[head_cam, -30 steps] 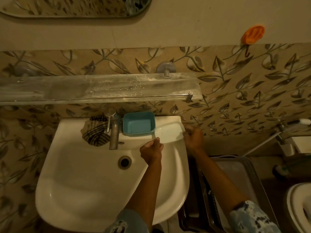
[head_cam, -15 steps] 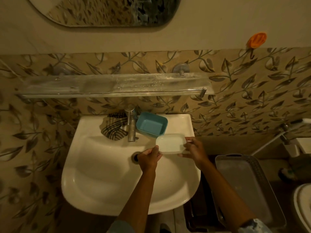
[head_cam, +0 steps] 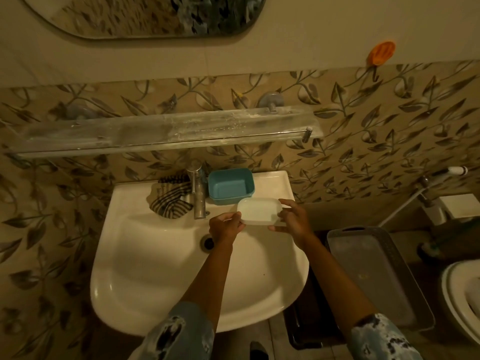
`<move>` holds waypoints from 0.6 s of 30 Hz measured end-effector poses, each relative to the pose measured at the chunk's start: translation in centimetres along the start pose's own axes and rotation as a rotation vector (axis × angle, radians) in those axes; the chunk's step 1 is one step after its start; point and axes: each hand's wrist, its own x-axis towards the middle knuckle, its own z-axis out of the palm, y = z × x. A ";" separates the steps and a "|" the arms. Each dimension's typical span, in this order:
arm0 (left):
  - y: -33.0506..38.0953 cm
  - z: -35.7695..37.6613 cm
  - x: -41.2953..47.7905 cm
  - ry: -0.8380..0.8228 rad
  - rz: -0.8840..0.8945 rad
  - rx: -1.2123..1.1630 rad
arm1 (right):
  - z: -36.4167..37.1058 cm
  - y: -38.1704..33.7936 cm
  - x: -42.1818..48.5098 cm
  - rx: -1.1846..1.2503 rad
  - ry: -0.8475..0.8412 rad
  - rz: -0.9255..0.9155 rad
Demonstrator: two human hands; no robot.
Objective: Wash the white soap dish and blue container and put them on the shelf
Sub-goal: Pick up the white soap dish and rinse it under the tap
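Note:
The white soap dish (head_cam: 259,210) is held level over the right side of the white sink (head_cam: 161,268), between both hands. My left hand (head_cam: 225,227) grips its left end and my right hand (head_cam: 294,221) grips its right end. The blue container (head_cam: 230,186) stands open side up on the sink's back ledge, just behind the dish and right of the metal tap (head_cam: 198,193). The glass shelf (head_cam: 166,128) with a metal rail runs along the tiled wall above the sink and has nothing on it.
A striped cloth (head_cam: 170,200) lies on the ledge left of the tap. The drain (head_cam: 207,242) sits mid-basin. A grey plastic tray (head_cam: 374,276) stands right of the sink, a toilet (head_cam: 462,300) beyond it. An orange holder (head_cam: 381,53) hangs on the wall; a mirror (head_cam: 155,14) above.
The soap dish has come off the sink's right ledge and now sits in both hands, slightly nearer the basin. The view has pulled back and shifted.

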 end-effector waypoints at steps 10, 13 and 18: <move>-2.0 -1.2 -0.6 -0.027 -0.058 -0.031 | -0.6 1.7 -0.4 -0.041 -0.055 0.084; -2.6 -2.3 -1.2 -0.070 -0.073 -0.074 | -0.3 2.3 -0.8 -0.025 -0.090 0.135; -3.2 -4.7 -1.8 -0.098 -0.036 -0.110 | 0.7 2.9 -2.0 -0.012 -0.233 0.151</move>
